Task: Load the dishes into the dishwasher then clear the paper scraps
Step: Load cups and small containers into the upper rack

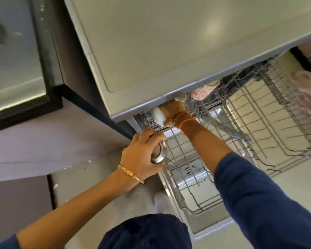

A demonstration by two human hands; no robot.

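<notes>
I see two hands at the dishwasher. Left hand (142,153) grips one steel cup (159,152) at the near-left corner of the pulled-out lower rack (258,126). Right hand (172,109) reaches under the counter edge, fingers around one white cup (158,115) in the upper rack. One floral cup (201,92) sits further back. Bracelets on both wrists.

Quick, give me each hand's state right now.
Left hand: grips a steel cup.
Right hand: holds a white item in the upper rack.
</notes>
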